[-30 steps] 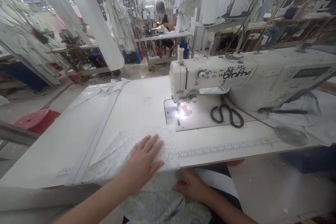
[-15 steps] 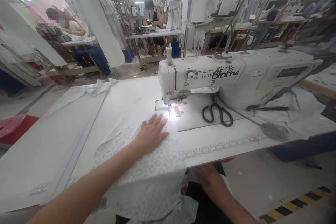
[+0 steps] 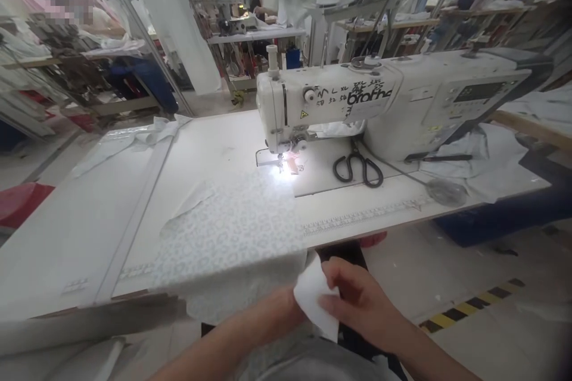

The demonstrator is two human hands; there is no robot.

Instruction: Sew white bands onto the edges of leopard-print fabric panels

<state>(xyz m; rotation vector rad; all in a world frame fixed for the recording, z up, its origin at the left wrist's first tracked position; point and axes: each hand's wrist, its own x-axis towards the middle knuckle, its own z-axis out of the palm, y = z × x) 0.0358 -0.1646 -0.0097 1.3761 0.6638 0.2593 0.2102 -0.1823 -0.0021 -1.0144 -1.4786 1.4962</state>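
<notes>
My right hand (image 3: pixel 357 300) is closed on a small white fabric piece (image 3: pixel 315 294) in front of the table edge, pinching it between thumb and fingers. My left hand (image 3: pixel 290 302) reaches to the same piece from the left. Its fingers are hidden behind the white fabric. A pale leopard-print cloth (image 3: pixel 227 226) lies on the table with one end by the needle of the sewing machine (image 3: pixel 279 125). Its near part hangs down over the front edge, above my left forearm.
Black-handled scissors (image 3: pixel 357 169) lie beneath the machine arm, behind a ruler (image 3: pixel 357 217) along the front edge. Crumpled pale fabric (image 3: pixel 491 164) is at the right. A red object (image 3: pixel 22 205) stands left of the table (image 3: pixel 214 137). Other people work at machines behind.
My left hand has left the leopard-print cloth and come down to my right hand. The white piece is now raised into view in my right hand. The camera view has tilted downward.
</notes>
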